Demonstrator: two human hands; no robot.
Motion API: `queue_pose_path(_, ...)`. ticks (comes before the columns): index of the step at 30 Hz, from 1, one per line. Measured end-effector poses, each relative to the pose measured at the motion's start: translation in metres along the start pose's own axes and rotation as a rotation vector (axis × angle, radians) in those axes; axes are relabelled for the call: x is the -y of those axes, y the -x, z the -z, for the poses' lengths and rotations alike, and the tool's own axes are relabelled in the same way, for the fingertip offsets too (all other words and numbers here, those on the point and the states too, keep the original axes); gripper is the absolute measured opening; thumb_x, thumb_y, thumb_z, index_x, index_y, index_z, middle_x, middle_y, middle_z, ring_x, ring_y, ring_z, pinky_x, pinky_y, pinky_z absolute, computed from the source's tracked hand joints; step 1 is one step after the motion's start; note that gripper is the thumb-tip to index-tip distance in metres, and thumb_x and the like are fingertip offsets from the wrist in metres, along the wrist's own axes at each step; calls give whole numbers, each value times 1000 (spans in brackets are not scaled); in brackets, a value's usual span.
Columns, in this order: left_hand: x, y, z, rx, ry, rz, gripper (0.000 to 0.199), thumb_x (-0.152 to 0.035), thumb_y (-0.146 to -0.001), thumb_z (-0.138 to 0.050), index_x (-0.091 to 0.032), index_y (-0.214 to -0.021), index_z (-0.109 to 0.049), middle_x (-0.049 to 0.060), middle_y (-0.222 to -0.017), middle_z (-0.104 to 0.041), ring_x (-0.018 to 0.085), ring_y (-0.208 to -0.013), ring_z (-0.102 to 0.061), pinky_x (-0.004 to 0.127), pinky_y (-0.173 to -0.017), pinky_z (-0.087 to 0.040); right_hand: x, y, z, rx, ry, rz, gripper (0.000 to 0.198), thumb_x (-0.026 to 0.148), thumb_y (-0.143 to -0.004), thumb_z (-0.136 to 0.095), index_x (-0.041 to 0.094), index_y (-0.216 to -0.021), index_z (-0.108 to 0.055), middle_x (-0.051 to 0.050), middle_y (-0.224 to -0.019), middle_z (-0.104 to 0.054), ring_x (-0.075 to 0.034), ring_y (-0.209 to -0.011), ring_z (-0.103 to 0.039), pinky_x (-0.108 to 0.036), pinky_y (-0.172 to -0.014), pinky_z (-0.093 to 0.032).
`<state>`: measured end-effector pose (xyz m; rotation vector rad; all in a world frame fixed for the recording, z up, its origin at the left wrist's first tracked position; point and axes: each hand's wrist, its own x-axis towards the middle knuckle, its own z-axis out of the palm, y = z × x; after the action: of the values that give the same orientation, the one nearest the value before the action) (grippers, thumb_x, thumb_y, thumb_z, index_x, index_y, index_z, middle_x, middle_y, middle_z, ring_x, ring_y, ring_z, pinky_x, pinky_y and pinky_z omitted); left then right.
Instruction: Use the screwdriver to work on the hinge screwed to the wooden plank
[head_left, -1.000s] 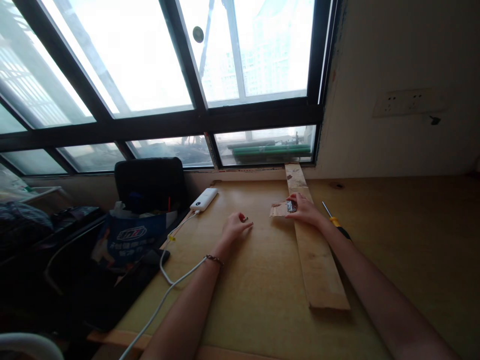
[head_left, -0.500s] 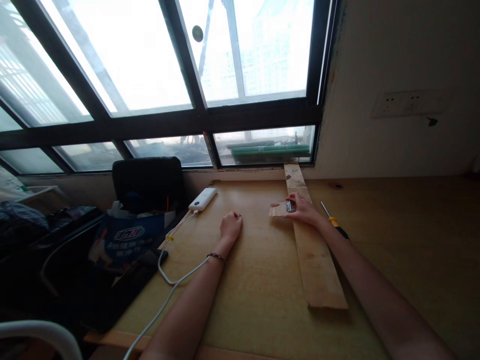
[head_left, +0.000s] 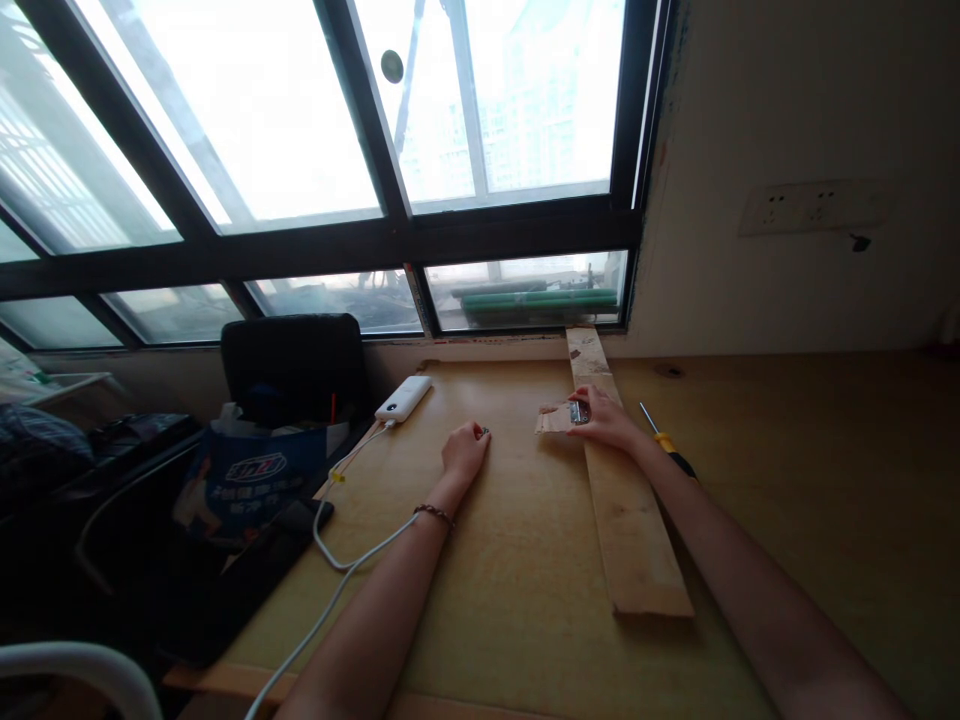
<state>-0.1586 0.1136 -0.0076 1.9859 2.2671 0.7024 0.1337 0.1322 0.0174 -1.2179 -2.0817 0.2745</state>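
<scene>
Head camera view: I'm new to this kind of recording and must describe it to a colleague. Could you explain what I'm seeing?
There is no machine here: these are a person's own bare hands. One camera, worn on the head, looks forward and down, so the forearms enter from the bottom.

On the wooden table lies a long board, pointing towards the window. To its right is a yellow-and-black screwdriver; at the table's left edge sits a white device with a cable plugged in.

The right hand holds a shiny metal piece at a small flat piece jutting left past the board. The left hand pinches a small item, too tiny to identify.
</scene>
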Motion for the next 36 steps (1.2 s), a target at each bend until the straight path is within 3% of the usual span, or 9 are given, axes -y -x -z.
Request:
queue_pose_path(9,-5,0,2,-2,20,-25,26,-42,-77,-50,-19,-83,-61,6,-83,-64,19,-77,-59,27,-61,-41,-1,-1,0,1,-4,-5,66,43,-53,-75,19,-105,-43,-9,-105,-59,-25,-102,-53,-38,-86,-41)
queue_pose_path(14,-23,14,9,-155,250,-133,29,-38,-79,-50,-16,-96,-58,10,-93,-61,17,-80,-59,29,-72,-44,1,0,1,-2,-11,-2,68,42,-53,-75,19,-108,-42,-9,-106,-58,-24,-104,-52,-38,-87,-40)
queue_pose_path(16,-41,22,6,-74,500,-87,26,-38,-79,-51,-15,-89,-58,9,-88,-61,16,-75,-59,29,-70,-47,2,0,2,4,-4,3,67,43,-54,-74,18,-107,-43,-9,-107,-58,-25,-104,-52,-38,-88,-40)
queue_pose_path(20,-85,30,-15,394,1212,316,25,-35,-79,-52,-10,-81,-55,11,-79,-63,12,-60,-60,26,-61,-51,2,0,3,1,3,8,65,43,-55,-74,17,-107,-45,-10,-109,-56,-24,-105,-51,-38,-89,-40)
queue_pose_path(23,-110,27,-34,470,1574,446,12,-23,-78,-55,-12,-75,-53,7,-71,-61,10,-62,-60,22,-66,-51,1,-1,3,1,7,8,66,44,-55,-73,17,-108,-46,-10,-109,-55,-25,-106,-50,-38,-89,-40)
queue_pose_path(26,-119,20,-43,366,1631,459,9,-18,-75,-56,-14,-70,-49,1,-63,-56,7,-55,-57,20,-62,-50,0,-1,3,14,16,6,70,46,-53,-74,18,-111,-47,-12,-116,-51,-27,-110,-48,-41,-93,-38)
queue_pose_path(29,-104,9,-33,202,1600,403,12,-21,-74,-55,-15,-70,-45,-3,-58,-52,6,-49,-53,19,-54,-47,1,0,4,18,8,33,81,46,-52,-75,20,-121,-42,-13,-128,-43,-28,-119,-40,-43,-99,-33)
queue_pose_path(32,-60,-4,-9,-43,1438,322,15,-27,-74,-53,-14,-71,-46,-4,-55,-49,6,-44,-50,19,-47,-43,6,2,7,-17,-22,58,88,46,-55,-74,22,-128,-32,-13,-133,-38,-27,-124,-35,-43,-101,-30)
queue_pose_path(36,20,-13,19,-347,1005,344,28,-31,-76,-51,-12,-96,-49,-3,-55,-51,9,-43,-50,21,-46,-41,21,8,16,-201,-51,70,65,44,-70,-64,21,-124,-36,-12,-130,-44,-24,-122,-39,-40,-101,-31)
